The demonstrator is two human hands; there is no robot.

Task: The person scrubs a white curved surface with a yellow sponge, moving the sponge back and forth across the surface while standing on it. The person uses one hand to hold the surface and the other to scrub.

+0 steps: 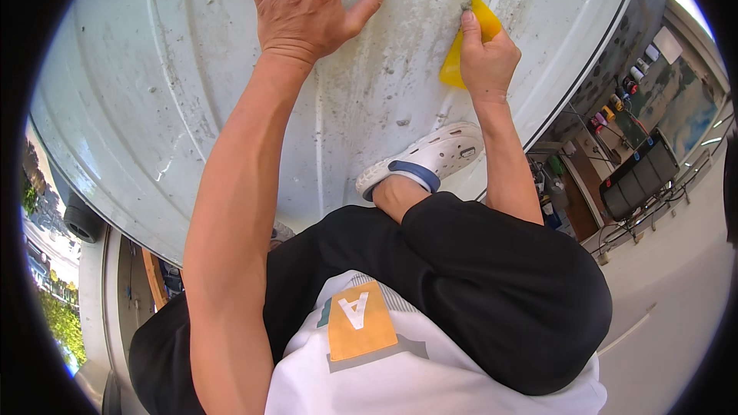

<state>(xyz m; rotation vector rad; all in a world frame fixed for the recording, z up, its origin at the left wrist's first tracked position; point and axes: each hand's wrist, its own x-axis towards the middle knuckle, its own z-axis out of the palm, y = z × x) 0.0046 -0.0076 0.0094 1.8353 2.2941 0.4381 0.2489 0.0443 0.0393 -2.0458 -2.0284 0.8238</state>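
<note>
A ribbed white painted panel (242,98), with the look of a vehicle roof, spreads out below me, marked by scuffs, grey smears and small crumbs. Flat on it at the top lies my left hand (302,8), palm down with the fingers spread. My right hand (489,57) grips a yellow flexible spreader (454,63), thumb along its near face. A lump of grey paste (466,6) sits by the thumb tip. Whether the spreader's edge touches the panel, I cannot tell.
My white clog (444,153) with a blue strap rests on the panel near my right forearm. The panel's dark-lined edge curves along the right. Beyond it are a black slatted rack (640,176), cables and several tools. A tyre (82,219) shows past the left edge.
</note>
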